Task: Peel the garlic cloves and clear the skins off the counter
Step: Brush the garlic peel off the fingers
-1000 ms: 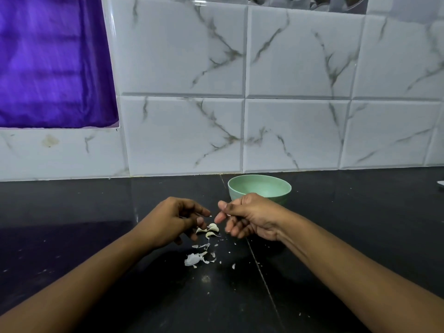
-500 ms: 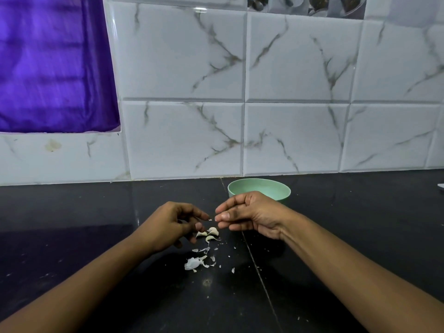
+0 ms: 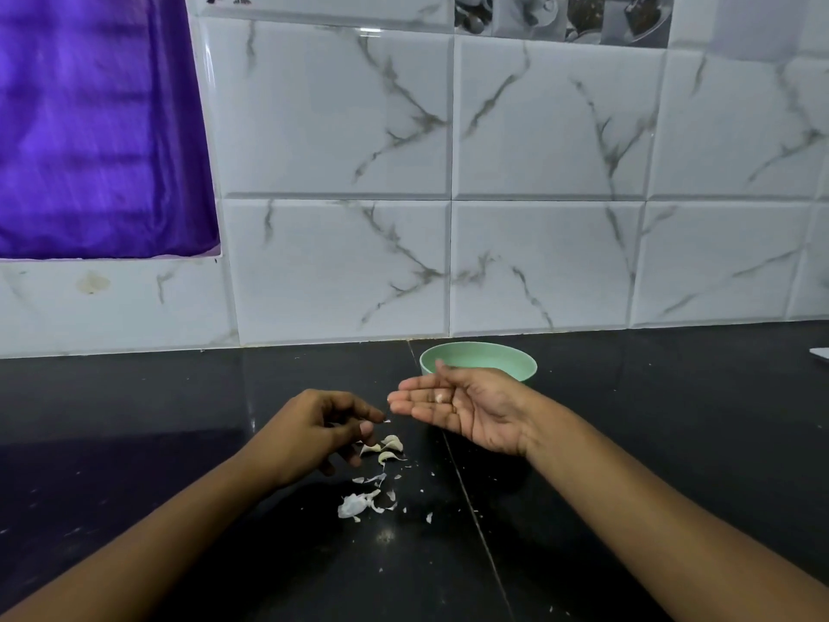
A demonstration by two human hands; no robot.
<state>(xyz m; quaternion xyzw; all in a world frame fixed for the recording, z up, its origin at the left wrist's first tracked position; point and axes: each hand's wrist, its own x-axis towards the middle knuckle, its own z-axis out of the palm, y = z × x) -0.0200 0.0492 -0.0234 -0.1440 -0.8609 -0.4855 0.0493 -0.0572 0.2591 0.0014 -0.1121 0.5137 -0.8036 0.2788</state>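
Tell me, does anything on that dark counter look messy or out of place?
Yes: papery garlic skins and tiny flakes lie scattered on the black counter, just by the left hand. Nothing looks damaged; the green bowl stands upright behind the open right hand.

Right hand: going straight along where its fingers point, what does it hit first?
Likely the left hand: the open right hand points its fingers at the left fingertips, close by; depth unclear.
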